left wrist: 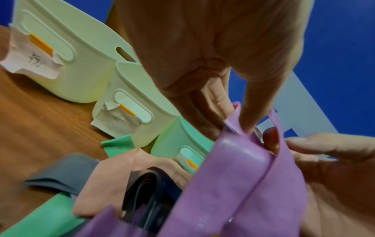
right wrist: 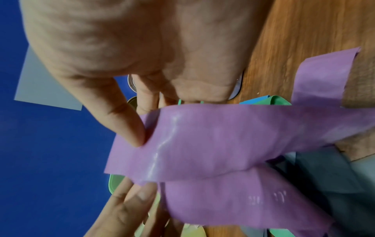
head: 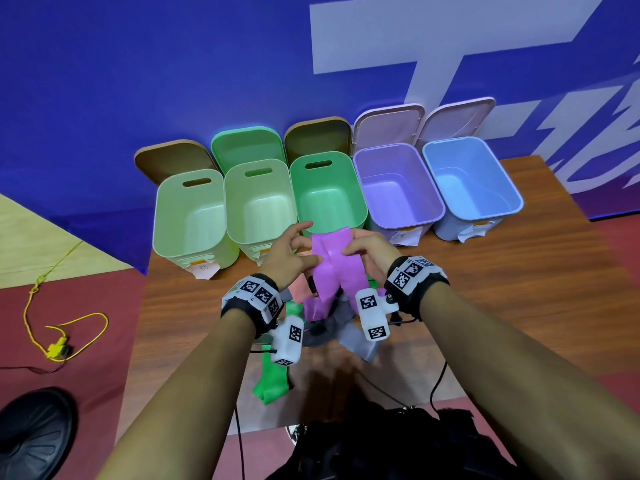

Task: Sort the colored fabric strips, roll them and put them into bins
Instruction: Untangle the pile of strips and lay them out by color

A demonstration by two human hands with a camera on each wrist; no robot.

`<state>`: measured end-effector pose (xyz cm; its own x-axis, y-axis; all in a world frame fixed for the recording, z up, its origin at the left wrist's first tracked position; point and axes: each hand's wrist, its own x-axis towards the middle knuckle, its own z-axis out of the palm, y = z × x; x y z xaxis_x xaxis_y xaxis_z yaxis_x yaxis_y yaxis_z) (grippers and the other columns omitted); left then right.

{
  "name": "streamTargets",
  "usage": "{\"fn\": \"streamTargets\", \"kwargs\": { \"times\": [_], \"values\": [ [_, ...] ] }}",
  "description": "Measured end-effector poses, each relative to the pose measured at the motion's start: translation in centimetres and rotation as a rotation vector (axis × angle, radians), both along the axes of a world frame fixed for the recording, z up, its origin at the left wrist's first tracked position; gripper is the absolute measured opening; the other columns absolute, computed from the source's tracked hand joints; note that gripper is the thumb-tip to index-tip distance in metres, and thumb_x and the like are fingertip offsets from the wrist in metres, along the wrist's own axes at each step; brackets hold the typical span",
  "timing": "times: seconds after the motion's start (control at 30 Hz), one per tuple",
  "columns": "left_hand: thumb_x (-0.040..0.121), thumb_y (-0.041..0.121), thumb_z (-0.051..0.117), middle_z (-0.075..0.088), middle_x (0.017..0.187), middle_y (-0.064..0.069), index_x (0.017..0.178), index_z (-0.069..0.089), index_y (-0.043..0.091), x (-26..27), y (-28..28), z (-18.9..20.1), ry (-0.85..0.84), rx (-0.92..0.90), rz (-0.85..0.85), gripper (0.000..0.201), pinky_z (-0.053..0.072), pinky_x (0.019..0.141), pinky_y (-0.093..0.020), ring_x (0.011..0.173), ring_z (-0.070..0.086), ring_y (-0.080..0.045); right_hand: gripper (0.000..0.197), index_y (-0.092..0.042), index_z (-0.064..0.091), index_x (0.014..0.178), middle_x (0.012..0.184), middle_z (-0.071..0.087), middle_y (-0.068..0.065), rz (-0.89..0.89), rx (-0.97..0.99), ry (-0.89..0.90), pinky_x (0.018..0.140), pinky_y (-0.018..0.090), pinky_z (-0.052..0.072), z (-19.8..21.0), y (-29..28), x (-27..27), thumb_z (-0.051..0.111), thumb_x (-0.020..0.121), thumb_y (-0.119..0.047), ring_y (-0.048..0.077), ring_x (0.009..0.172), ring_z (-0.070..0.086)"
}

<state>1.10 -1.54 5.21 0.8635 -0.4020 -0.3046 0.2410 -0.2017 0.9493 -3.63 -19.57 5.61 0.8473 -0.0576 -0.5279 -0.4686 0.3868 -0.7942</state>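
Pinching the purple strip [head: 329, 258] — both hands [head: 287, 252] [head: 370, 252] hide its lower folds.

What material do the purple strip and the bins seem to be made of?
Purple strip: smooth, glossy highlights and soft drape suggest thin rubber or latex sheet rather than woven cloth. Bins: moulded plastic, matte finish, rounded rims and cut-out handle slots.

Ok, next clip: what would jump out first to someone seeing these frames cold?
Both hands, left hand and right hand, pinch the top end of a purple strip at the centre, above a tangle of green, grey and peach strips. Behind them five open bins line the table's far edge: three green, a purple bin, a blue bin.
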Motion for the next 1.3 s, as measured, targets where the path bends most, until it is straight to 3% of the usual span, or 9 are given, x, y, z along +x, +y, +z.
{"fn": "streamTargets", "kwargs": {
  "times": [0.07,0.17,0.33,0.47,0.57,0.77,0.9,1.13,1.3],
  "values": [
    [0.084,-0.007,0.069,0.067,0.085,-0.005,0.122,0.059,0.01,0.2,-0.2,0.3,0.008,0.007,0.002,0.042,0.059,0.074,-0.041,0.077,0.065,-0.027,0.026,0.002,0.065,0.095,0.091,0.06,0.02,0.004,-0.022,-0.007,0.067,0.033,0.045,0.0,0.1,-0.1,0.048,0.08,0.016,0.03,0.082,0.055],
    [0.097,0.006,0.058,0.07,0.085,-0.007,0.111,0.065,0.006,0.2,-0.4,0.9,0.008,0.022,0.016,0.016,0.06,0.061,-0.03,0.072,0.067,-0.016,0.027,-0.003,0.067,0.084,0.08,0.059,0.015,0.022,-0.06,-0.04,0.062,0.032,0.04,0.0,0.0,-0.1,0.051,0.073,0.015,0.027,0.075,0.053],
    [0.095,0.008,0.062,0.069,0.075,-0.005,0.092,0.067,0.009,0.4,-0.3,0.9,-0.054,0.046,0.056,0.006,0.052,0.056,-0.025,0.063,0.065,-0.011,0.032,-0.013,0.073,0.074,0.079,0.059,0.013,0.116,-0.125,-0.028,0.06,0.029,0.039,0.5,-0.1,-0.4,0.056,0.064,0.011,0.026,0.072,0.055],
    [0.084,-0.001,0.073,0.066,0.075,-0.001,0.087,0.067,0.012,0.8,0.0,0.8,-0.096,0.064,0.089,0.016,0.048,0.06,-0.027,0.058,0.06,-0.01,0.035,-0.01,0.07,0.07,0.075,0.059,0.011,0.111,-0.105,-0.055,0.06,0.029,0.04,0.8,0.0,-0.5,0.053,0.075,0.019,0.025,0.072,0.053],
    [0.083,-0.005,0.073,0.068,0.076,0.002,0.096,0.066,0.013,0.6,-0.1,1.3,-0.063,0.017,0.091,0.023,0.052,0.061,-0.028,0.058,0.061,-0.013,0.023,-0.003,0.066,0.087,0.089,0.062,0.017,0.085,-0.04,-0.087,0.071,0.031,0.046,1.1,-0.1,-0.3,0.053,0.085,0.016,0.027,0.081,0.057],
    [0.082,-0.003,0.073,0.07,0.093,-0.024,0.09,0.072,0.01,0.6,-0.7,2.2,-0.089,-0.054,0.111,0.016,0.058,0.083,-0.04,0.079,0.067,-0.027,0.014,0.0,0.066,0.107,0.09,0.069,0.012,0.033,-0.004,-0.129,0.072,0.026,0.056,2.0,0.1,-0.3,0.06,0.094,0.0,0.02,0.077,0.066],
    [0.08,-0.001,0.076,0.07,0.091,-0.008,0.092,0.073,0.008,0.5,-1.1,2.9,-0.129,-0.089,0.135,0.015,0.059,0.082,-0.036,0.079,0.069,-0.023,0.018,0.0,0.065,0.107,0.09,0.069,0.011,-0.036,-0.014,-0.197,0.067,0.024,0.057,2.1,0.3,-0.1,0.061,0.091,0.006,0.017,0.075,0.067],
    [0.081,-0.01,0.07,0.071,0.088,-0.008,0.094,0.072,0.005,0.4,-1.7,4.1,-0.106,-0.165,0.086,0.02,0.058,0.077,-0.029,0.079,0.069,-0.021,0.02,-0.011,0.064,0.09,0.092,0.07,0.015,-0.089,-0.108,-0.26,0.078,0.034,0.055,1.9,0.3,0.3,0.066,0.086,0.009,0.025,0.082,0.066],
    [0.082,-0.01,0.069,0.073,0.088,-0.012,0.093,0.074,0.008,0.6,-1.7,4.1,-0.11,-0.145,0.068,0.022,0.059,0.085,-0.036,0.08,0.07,-0.025,0.023,-0.02,0.067,0.091,0.106,0.07,0.027,-0.075,-0.16,-0.248,0.091,0.052,0.051,1.8,0.1,0.6,0.072,0.084,0.001,0.034,0.092,0.066]
  ]
}}
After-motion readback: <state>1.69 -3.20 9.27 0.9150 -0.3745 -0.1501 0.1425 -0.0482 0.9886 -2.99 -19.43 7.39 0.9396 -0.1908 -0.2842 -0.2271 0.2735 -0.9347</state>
